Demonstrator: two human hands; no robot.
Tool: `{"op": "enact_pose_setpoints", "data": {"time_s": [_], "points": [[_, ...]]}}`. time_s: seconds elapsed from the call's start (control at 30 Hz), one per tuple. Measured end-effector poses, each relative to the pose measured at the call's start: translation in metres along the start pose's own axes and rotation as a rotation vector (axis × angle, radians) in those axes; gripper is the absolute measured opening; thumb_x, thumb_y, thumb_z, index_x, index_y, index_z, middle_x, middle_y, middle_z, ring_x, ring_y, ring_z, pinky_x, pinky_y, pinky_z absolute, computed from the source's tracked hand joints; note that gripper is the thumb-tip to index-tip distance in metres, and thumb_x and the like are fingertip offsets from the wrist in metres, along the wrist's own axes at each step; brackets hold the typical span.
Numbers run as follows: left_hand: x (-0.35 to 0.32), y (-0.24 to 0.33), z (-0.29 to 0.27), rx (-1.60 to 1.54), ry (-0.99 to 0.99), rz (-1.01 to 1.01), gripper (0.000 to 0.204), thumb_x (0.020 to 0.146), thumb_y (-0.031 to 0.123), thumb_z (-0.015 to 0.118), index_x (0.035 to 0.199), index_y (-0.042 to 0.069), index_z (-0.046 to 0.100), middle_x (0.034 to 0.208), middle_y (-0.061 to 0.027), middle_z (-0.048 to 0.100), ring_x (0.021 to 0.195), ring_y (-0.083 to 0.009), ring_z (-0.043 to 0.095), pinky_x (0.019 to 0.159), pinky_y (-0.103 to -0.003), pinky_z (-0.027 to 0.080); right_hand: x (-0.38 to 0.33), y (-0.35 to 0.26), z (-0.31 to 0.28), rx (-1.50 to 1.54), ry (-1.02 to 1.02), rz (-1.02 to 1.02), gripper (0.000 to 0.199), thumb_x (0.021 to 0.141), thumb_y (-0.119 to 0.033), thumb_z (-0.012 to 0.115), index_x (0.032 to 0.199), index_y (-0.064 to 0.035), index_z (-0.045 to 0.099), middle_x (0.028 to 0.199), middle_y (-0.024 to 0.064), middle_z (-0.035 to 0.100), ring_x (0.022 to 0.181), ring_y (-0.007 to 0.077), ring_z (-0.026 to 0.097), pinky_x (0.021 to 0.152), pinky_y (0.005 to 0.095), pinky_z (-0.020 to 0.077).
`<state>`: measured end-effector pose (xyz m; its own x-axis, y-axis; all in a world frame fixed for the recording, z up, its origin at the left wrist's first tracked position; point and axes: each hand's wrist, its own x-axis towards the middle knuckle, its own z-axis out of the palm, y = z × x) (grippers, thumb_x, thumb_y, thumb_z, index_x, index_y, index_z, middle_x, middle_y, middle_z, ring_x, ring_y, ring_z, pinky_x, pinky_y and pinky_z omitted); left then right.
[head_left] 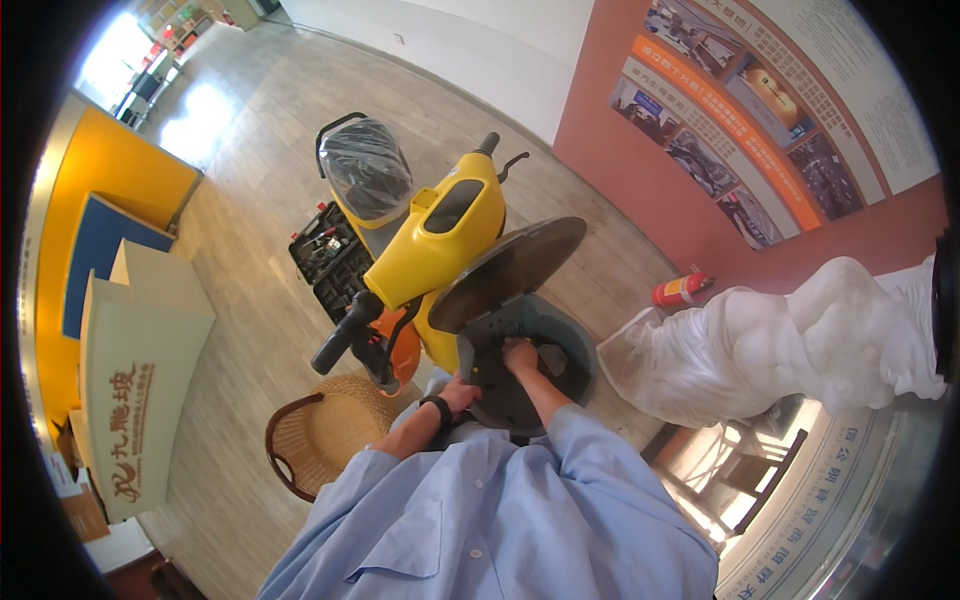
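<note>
Nearest the camera is the person's light blue shirt, both sleeves reaching forward to the yellow scooter, which serves as the landmark here. The seat is tipped up on its hinge, leaving the grey under-seat compartment open at the scooter's near end. The left hand, with a black band at the wrist, rests on the near rim of that compartment; its fingers curl over the rim, though how firmly they grip cannot be told. The right hand is down inside the compartment, fingers bent and closed toward a dark object there that is too shadowed to identify; whether it is actually gripped cannot be told.

Just left of the scooter's near end sits a woven basket with a dark handle, on the wooden floor. Beside the scooter's left flank, slightly farther off, lies an open black tool case. At the scooter's front, the black handlebar grip points toward the basket, and a plastic-wrapped rear box stands at its far end. To the right of the scooter, a white plastic-wrapped bundle lies near, with a red fire extinguisher on the floor between them, against the reddish wall. Well left of the scooter stands a cream cardboard box.
</note>
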<state>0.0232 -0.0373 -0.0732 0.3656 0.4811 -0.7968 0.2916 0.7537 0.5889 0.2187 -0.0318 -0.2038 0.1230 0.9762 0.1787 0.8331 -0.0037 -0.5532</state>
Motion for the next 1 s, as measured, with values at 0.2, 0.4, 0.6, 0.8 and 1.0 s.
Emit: {"op": "enact_pose_setpoints", "data": {"time_s": [0.2,0.4,0.6,0.8,1.0], "points": [[-0.023,0.014,0.001,-0.057,0.026,0.02,0.052,0.07,-0.006,0.053,0.118,0.009,0.042,0.095,-0.0113,0.055,0.085,-0.0256,0.055,0.068,-0.04,0.05,0.01,-0.076,-0.068,-0.052,-0.241,0.431,0.02,0.079,-0.022,0.054,0.094,-0.011,0.062,0.074,0.0175,0.063,0.074,0.0352,0.062,0.065,0.0448,0.0486],[-0.014,0.005,-0.005,-0.107,0.014,0.006,0.054,0.068,-0.007,0.054,0.119,0.008,0.042,0.097,-0.0114,0.055,0.087,-0.0251,0.055,0.07,-0.037,0.05,0.018,-0.084,-0.08,-0.134,-0.376,0.354,0.02,0.081,-0.024,0.051,0.089,-0.0067,0.058,0.077,0.0193,0.062,0.075,0.038,0.061,0.067,0.0465,0.0483],[-0.01,0.004,-0.003,-0.03,0.021,0.023,0.054,0.068,-0.007,0.054,0.118,0.008,0.042,0.097,-0.0116,0.056,0.087,-0.0263,0.056,0.072,-0.038,0.05,0.019,-0.065,-0.035,0.174,-0.192,0.781,0.031,0.08,-0.03,0.051,0.094,-0.0026,0.059,0.092,0.0233,0.062,0.087,0.037,0.059,0.079,0.0434,0.0448],[-0.028,0.017,0.001,-0.129,0.043,0.015,0.052,0.067,-0.006,0.054,0.117,0.007,0.044,0.095,-0.011,0.057,0.087,-0.0266,0.056,0.072,-0.037,0.05,0.031,-0.08,-0.056,0.636,-0.25,1.17,0.041,0.074,-0.037,0.062,0.091,0.0009,0.064,0.096,0.019,0.064,0.094,0.0319,0.059,0.081,0.0372,0.0426],[-0.009,0.0,-0.01,-0.009,0.012,0.003,0.048,0.067,-0.005,0.055,0.114,0.005,0.047,0.092,-0.0095,0.058,0.083,-0.0225,0.056,0.068,-0.035,0.049,0.021,-0.088,-0.046,0.641,-0.068,1.165,0.041,0.075,-0.037,0.064,0.092,0.0006,0.065,0.088,0.0157,0.065,0.087,0.03,0.062,0.078,0.0365,0.0437]]}}
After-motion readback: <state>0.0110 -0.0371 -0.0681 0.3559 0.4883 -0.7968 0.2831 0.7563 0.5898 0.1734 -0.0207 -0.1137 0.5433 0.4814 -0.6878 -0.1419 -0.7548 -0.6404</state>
